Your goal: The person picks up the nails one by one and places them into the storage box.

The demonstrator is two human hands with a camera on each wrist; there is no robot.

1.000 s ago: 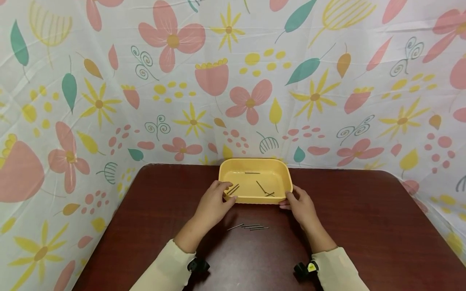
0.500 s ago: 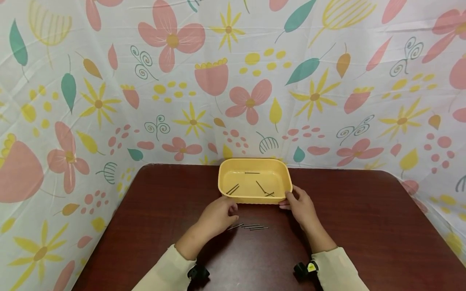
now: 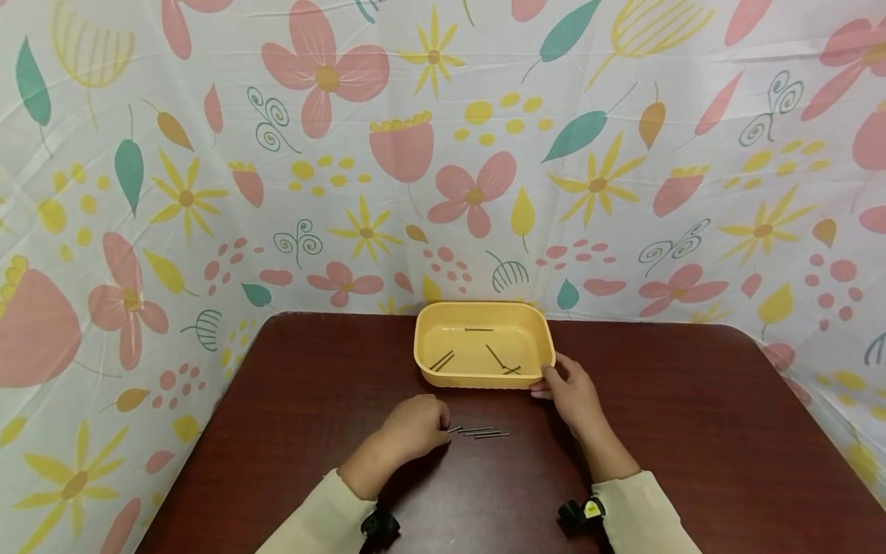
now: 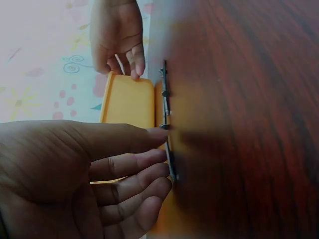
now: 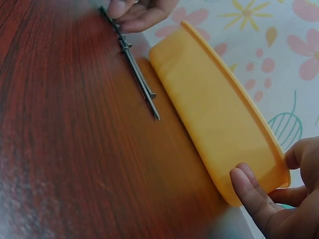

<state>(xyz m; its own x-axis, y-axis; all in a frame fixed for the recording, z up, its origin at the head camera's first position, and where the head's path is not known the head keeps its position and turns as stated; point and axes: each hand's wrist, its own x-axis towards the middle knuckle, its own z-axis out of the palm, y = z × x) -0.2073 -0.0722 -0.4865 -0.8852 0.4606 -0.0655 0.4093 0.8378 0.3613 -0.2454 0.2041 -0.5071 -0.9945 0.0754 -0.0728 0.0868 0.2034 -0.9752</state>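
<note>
Slender dark-grey metal nails (image 3: 484, 432) lie on the red-brown wood-grained table (image 3: 664, 415), long axes roughly left-to-right. Left hand (image 3: 415, 427), nearer: fingers curled at their left end, pinch unconfirmed. Right hand (image 3: 576, 394) grips the yellow rectangular plastic tray (image 3: 484, 382) beyond, near-right corner.

Yellow plastic tray (image 3: 477, 381): rectangular, rounded corners, open top, upright on surface (image 3: 623, 400). Right-hand grip (image 3: 576, 396) holds near right corner. Inside, dark metal nails: one crosswise nail (image 3: 479, 330) toward far wall; slanted pair of nails (image 3: 444, 360) at left; diagonal nail (image 3: 494, 356) and small crossed cluster of nails (image 3: 512, 371) at near right. Loose nails (image 3: 487, 432) flat on surface in front of tray, roughly lengthwise, overlapping. Left-hand grip (image 3: 418, 425) at leftmost nail (image 3: 454, 428); closure on it unclear.
</note>
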